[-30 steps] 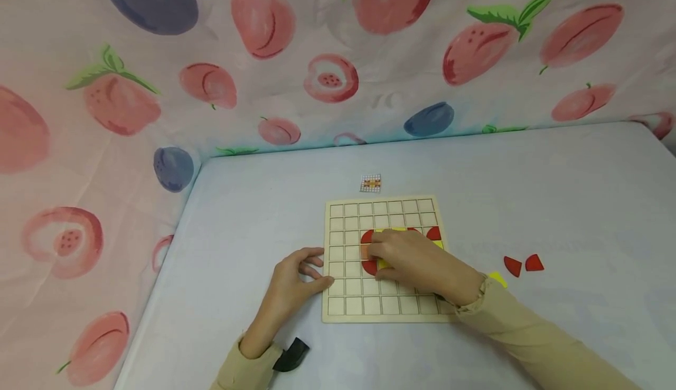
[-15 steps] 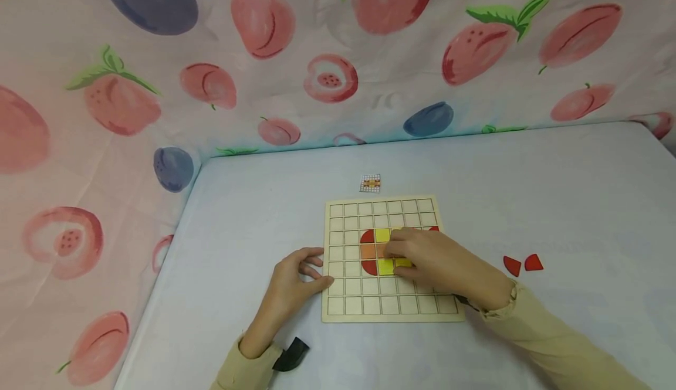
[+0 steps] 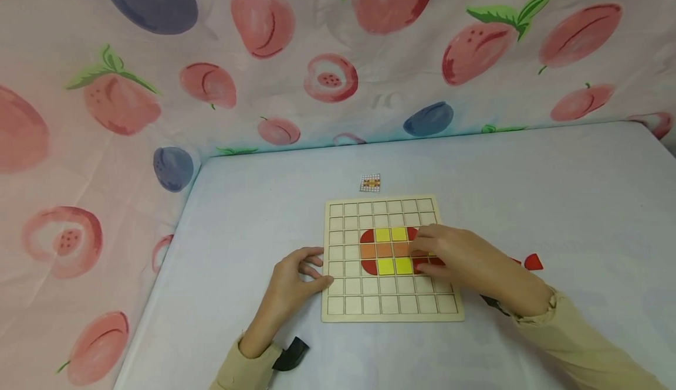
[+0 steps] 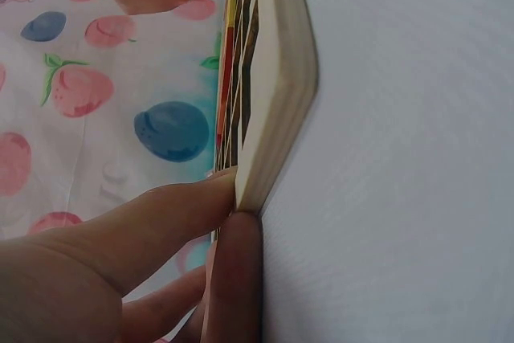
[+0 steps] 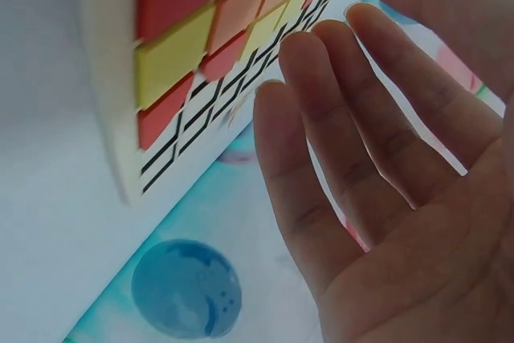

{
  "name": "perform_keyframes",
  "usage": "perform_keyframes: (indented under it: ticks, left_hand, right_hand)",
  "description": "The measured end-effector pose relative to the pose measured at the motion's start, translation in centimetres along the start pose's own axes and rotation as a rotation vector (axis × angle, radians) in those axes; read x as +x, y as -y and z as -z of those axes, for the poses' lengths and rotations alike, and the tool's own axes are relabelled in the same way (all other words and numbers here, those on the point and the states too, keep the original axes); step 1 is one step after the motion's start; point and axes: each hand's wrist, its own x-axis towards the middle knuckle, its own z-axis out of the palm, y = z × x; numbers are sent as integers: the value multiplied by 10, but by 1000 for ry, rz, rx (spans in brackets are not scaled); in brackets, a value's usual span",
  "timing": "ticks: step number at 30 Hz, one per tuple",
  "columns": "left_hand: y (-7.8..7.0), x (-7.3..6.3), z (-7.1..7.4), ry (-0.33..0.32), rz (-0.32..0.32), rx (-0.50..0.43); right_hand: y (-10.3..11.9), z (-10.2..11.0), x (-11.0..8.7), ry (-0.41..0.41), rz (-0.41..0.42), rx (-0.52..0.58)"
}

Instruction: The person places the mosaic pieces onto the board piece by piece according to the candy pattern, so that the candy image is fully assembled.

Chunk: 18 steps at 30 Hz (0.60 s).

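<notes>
A pale wooden grid board [image 3: 388, 305] lies on the table with flat pieces set in its middle rows. Among these are orange squares [image 3: 385, 250], yellow squares [image 3: 386, 266] and red quarter-round pieces [image 3: 368, 267]. At the board's left edge, my left hand [image 3: 293, 278] grips the rim lightly, the thumb on its top face and a finger against its side in the left wrist view. My right hand [image 3: 467, 258] hovers over the pattern's right end and hides part of it. Its fingers [image 5: 353, 110] are relaxed and hold nothing in the right wrist view.
A small printed pattern card [image 3: 370, 183] lies behind the board. Right of it, a red quarter-round piece [image 3: 534, 262] lies loose on the white tabletop [image 3: 575, 202], and another is mostly hidden by the right hand. Fruit-printed cloth [image 3: 327, 44] stands behind the table.
My right hand has slid rightward across the board, uncovering the orange and yellow squares in the pattern's middle. It now covers most of one loose red piece. The left hand has stayed put.
</notes>
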Motion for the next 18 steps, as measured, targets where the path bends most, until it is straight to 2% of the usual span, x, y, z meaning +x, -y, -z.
perform_keyframes:
  ticks: [13, 18]
  left_hand:
    - [-1, 0, 1, 3, 4, 5]
    - [-1, 0, 1, 3, 9, -2]
  right_hand:
    - [-22, 5, -20, -29, 4, -29]
    - [-27, 9, -30, -9, -49, -2]
